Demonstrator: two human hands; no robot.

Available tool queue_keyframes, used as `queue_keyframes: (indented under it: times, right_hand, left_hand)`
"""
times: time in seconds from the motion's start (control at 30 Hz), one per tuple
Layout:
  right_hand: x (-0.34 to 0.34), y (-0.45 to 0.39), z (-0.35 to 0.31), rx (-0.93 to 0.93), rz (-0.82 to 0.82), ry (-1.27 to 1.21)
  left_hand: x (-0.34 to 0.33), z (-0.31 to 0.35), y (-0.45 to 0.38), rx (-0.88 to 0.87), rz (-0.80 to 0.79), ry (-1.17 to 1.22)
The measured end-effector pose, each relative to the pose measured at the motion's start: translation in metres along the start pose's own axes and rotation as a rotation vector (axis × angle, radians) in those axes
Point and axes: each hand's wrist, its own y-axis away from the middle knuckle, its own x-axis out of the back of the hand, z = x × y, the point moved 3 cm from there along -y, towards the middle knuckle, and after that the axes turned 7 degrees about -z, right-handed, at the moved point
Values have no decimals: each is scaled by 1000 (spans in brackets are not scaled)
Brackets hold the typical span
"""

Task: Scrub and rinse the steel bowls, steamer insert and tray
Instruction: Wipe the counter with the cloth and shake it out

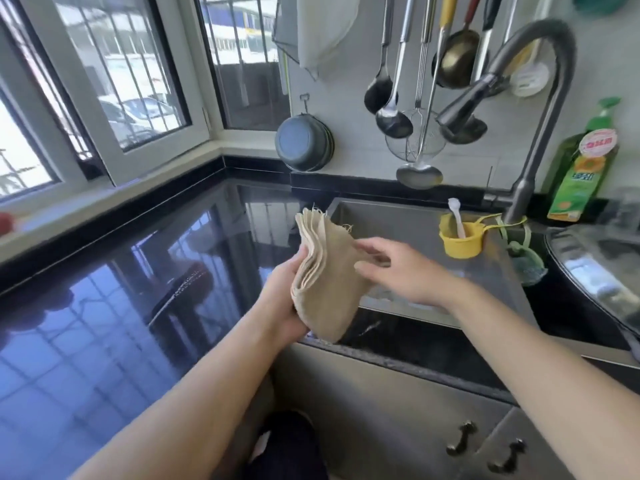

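Left hand (282,299) grasping folded stack of beige frayed cloths (327,271) above near-left corner of steel sink (391,216); right hand (398,268) released, straight fingers touching cloth; shiny steel bowl (595,268) on counter right of sink, blurred

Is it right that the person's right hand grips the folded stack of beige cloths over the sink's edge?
Not quite: the head view shows the left hand gripping the folded stack of beige cloths over the sink edge. The right hand is open, fingers on the stack.
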Motion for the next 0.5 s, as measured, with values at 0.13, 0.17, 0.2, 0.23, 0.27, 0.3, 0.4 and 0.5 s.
queue_keyframes:
  times: [0.13,0.17,0.2,0.23,0.27,0.3,0.4,0.5]
  right_hand:
    - [-47,-51,-56,137,-4,-45]
    - [-53,-61,-67,155,52,-29]
    - [-61,-74,-79,174,87,-8]
    - [-68,-83,-88,183,117,10]
    - [-74,-91,-95,185,128,36]
    - [-85,-99,-104,193,127,62]
    - [-107,-111,-127,191,141,35]
    - [-112,-116,-151,200,120,-254]
  left_hand:
    - [44,54,34,-82,47,104]
    - [50,63,41,-93,71,100]
    - [62,72,46,-117,121,110]
    - [70,78,53,-144,181,119]
    - [80,85,56,-171,264,136]
    - [95,94,59,-225,377,153]
    - [131,121,86,-397,900,70]
    - [150,168,115,-513,1148,-88]
